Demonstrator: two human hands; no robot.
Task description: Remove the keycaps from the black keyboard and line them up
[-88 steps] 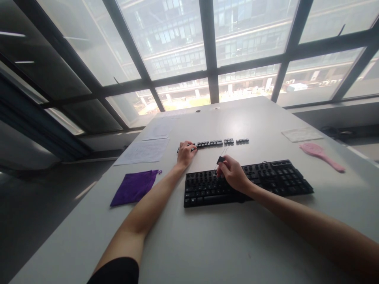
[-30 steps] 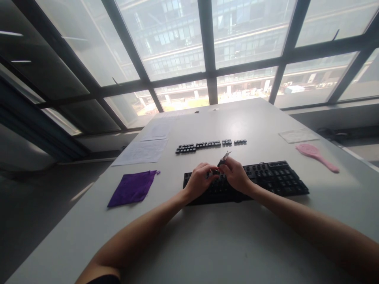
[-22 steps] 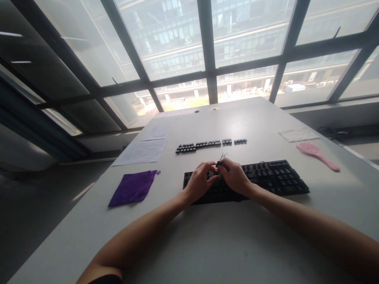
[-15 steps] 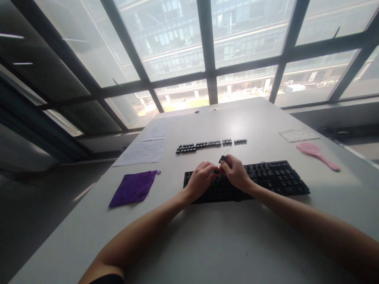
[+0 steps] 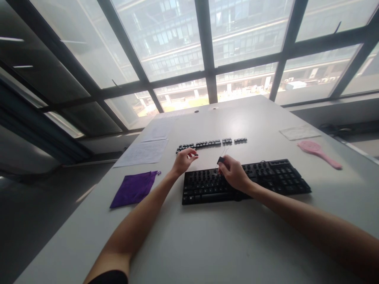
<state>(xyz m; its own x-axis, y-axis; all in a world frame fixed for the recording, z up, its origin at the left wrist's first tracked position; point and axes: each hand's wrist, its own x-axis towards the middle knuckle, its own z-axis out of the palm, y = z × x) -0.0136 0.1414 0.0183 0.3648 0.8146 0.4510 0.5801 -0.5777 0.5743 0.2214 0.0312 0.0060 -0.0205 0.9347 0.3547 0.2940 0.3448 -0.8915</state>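
A black keyboard [image 5: 207,189] lies in front of me, with bare key positions along its upper rows. My right hand [image 5: 235,171] is closed on a keycap puller [image 5: 220,160], a small black handle with thin wire loops, held over the keyboard's middle. My left hand [image 5: 185,159] is beyond the keyboard's upper left, its thumb and fingertips pinching a small black keycap [image 5: 196,155]. Just past that hand runs a row of loose keycaps [image 5: 209,144] on the table, partly hidden by the fingers.
A purple drawstring pouch [image 5: 133,189] lies at the left, below sheets of paper [image 5: 142,152]. On the right are a pink hairbrush-shaped object [image 5: 319,153] and a flat pale packet [image 5: 299,132]. The white table [image 5: 213,240] reaches toward large windows.
My left hand has moved from the keyboard up and left toward the loose keycaps, carrying a keycap. My right hand stays almost in place with the puller.
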